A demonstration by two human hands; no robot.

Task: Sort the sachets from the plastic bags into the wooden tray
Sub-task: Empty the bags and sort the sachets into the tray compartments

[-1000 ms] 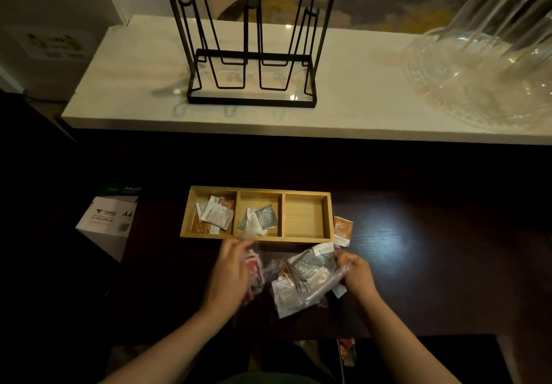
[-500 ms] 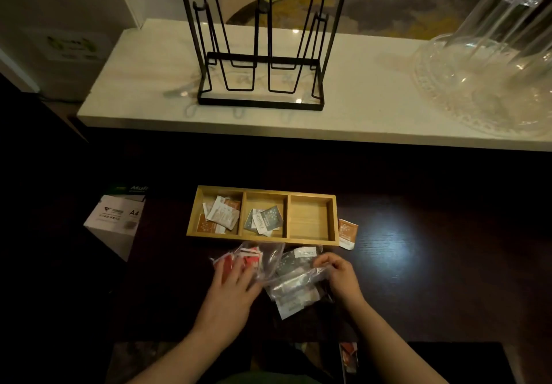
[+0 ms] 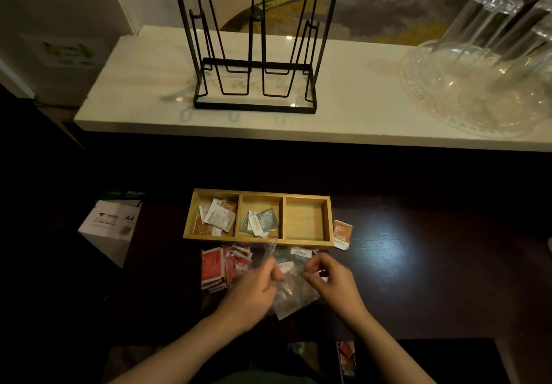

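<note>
A three-part wooden tray (image 3: 329,222) lies on the dark table. Its left part holds orange and white sachets (image 3: 217,218), its middle part grey-blue sachets (image 3: 260,222), and its right part is bare. In front of the tray lies a clear plastic bag (image 3: 294,289) with grey-blue sachets. My left hand (image 3: 254,291) and my right hand (image 3: 334,282) pinch this bag near its top, one on each side. To the left lies a second bag with red sachets (image 3: 219,267). One orange sachet (image 3: 342,233) lies loose right of the tray.
A white shelf (image 3: 343,115) runs behind the table, carrying a black wire rack (image 3: 254,55) and clear glassware (image 3: 490,64) at the right. A box of A4 paper (image 3: 112,225) stands low at the left of the table.
My left hand has left the red-sachet bag, which now lies exposed at the left, and joined my right hand on the grey-blue bag. My head has moved closer.
</note>
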